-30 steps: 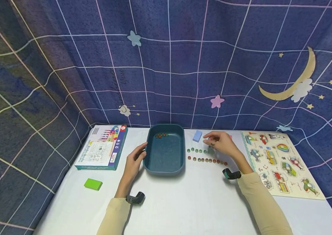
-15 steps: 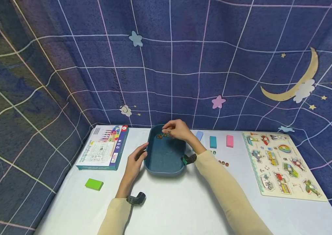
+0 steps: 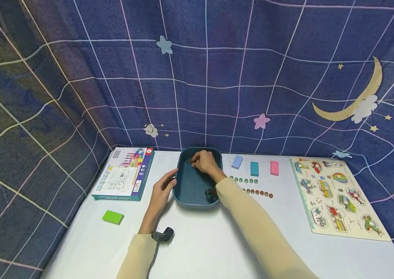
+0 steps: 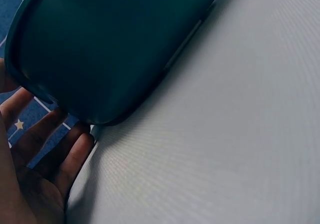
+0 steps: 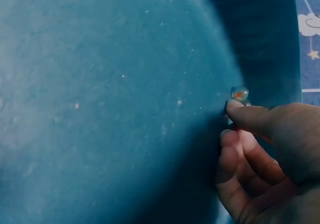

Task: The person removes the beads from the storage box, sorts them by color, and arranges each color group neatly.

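In the head view, a dark teal plastic bin (image 3: 197,200) stands mid-table. My right hand (image 3: 204,162) reaches inside it near the far-left corner, thumb and fingers together at the floor. The right wrist view shows the right hand (image 5: 270,149) pinching a small glass marble, mostly hidden. A clear marble with an orange swirl (image 5: 240,94) sits just beyond the thumb tip. Several other marbles (image 3: 189,161) in the bin are partly covered by the fingers. My left hand (image 3: 159,192) rests on the bin's left side, its extended fingers (image 4: 76,156) touching the outer wall.
Right of the bin lie a row of green marbles (image 3: 246,180) and a row of reddish marbles (image 3: 261,192). Behind them are blue (image 3: 237,162), teal (image 3: 254,169) and pink (image 3: 274,168) blocks. A puzzle board (image 3: 336,197), boxed set (image 3: 123,174) and green block (image 3: 113,217) flank them.
My right hand has travelled left from the green marble row, over the bin's rim and down to its floor. The left hand has stayed at the bin's side.
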The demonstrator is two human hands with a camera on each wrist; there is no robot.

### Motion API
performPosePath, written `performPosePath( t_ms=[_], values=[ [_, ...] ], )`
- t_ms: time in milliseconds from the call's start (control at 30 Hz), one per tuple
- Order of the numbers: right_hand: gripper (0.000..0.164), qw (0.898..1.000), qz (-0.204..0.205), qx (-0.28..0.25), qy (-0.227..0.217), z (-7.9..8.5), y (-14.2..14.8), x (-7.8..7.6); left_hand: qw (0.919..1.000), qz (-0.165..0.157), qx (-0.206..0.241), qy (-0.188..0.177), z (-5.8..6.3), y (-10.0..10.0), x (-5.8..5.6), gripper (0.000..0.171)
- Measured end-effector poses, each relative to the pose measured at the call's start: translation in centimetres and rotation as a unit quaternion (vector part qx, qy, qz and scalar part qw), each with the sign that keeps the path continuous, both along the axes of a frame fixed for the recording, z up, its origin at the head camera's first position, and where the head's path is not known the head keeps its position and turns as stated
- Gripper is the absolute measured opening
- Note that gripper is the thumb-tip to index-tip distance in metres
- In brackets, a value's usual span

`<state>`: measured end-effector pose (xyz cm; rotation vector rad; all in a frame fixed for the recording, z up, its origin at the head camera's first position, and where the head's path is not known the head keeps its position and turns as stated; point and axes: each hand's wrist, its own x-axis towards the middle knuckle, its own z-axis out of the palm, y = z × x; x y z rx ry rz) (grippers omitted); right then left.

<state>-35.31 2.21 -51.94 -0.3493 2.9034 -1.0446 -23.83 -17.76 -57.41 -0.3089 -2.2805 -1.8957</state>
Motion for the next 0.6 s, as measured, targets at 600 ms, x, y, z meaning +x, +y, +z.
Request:
performPosePath(
  t_ms=[600],
  values=[
    [0.018, 0.993, 0.050, -0.105, 0.018, 3.8, 2.8, 1.5, 1.0000, 0.004, -0.003, 0.001, -0.4, -0.1, -0.1, 0.041]
  ],
)
